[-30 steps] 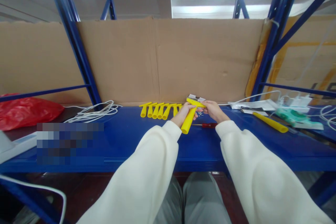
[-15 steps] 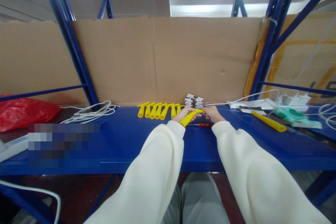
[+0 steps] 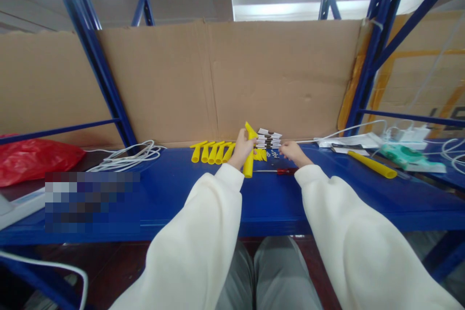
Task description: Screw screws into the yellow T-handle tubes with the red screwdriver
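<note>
My left hand (image 3: 242, 149) is closed around a yellow plastic handle (image 3: 249, 165) with a flared, T-like head, held nearly upright above the blue table. My right hand (image 3: 291, 152) is apart from it on the right, fingers pinched; whatever is between them is too small to make out. Between the hands lie small metal screws (image 3: 275, 154) and small flat yellow pieces (image 3: 260, 155). Behind these stands a stack of white-and-dark flat pieces (image 3: 268, 139). A screwdriver with a red handle (image 3: 284, 171) lies just below my right hand. More yellow handles (image 3: 211, 154) lie in a row left of my left hand.
A cardboard sheet (image 3: 232, 77) walls off the back of the blue table (image 3: 174, 203). At right are a lone yellow tube-shaped handle (image 3: 374, 164), a green-and-white packet (image 3: 407, 157) and white cables. Coiled white cable (image 3: 132, 156) and a red bag (image 3: 47, 160) lie at left.
My left hand has moved left and up, turning the yellow handle from slanted to nearly upright. My right hand has come apart from the handle, uncovering the screws and small yellow pieces.
</note>
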`<state>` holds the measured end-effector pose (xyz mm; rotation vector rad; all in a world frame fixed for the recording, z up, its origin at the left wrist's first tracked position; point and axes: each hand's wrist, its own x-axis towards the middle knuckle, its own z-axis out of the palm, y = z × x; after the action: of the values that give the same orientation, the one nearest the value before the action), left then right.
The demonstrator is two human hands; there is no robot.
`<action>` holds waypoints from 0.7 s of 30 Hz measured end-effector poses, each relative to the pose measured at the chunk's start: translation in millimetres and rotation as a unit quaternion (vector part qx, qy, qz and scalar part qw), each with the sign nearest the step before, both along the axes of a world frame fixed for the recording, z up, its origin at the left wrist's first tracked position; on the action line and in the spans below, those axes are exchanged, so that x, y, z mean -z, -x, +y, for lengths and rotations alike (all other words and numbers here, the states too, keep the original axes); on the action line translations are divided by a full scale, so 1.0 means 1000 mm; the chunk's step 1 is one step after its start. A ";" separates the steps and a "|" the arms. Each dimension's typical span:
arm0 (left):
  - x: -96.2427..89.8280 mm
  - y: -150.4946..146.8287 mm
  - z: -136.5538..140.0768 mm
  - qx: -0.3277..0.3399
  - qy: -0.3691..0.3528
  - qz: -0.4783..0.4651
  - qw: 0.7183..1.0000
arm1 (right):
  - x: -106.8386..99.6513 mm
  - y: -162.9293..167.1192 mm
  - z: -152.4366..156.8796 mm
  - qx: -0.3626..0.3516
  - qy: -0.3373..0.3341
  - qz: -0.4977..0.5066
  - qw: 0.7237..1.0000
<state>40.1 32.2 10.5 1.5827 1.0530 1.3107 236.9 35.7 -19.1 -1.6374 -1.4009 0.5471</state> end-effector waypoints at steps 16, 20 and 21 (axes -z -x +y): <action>0.021 0.069 -0.021 -0.136 -0.238 0.365 0.890 | 0.003 0.018 -0.003 -0.134 0.020 -0.184 0.974; 0.026 0.065 -0.017 -0.095 -0.228 0.347 0.905 | 0.005 0.018 0.000 -0.126 0.028 -0.197 0.972; 0.027 0.064 -0.016 -0.085 -0.227 0.345 0.907 | 0.007 0.017 0.001 -0.122 0.030 -0.197 0.972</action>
<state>-24.1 15.9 -16.4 2.4693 1.3924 1.1779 220.1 36.6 -25.9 -1.6954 -1.9113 0.4193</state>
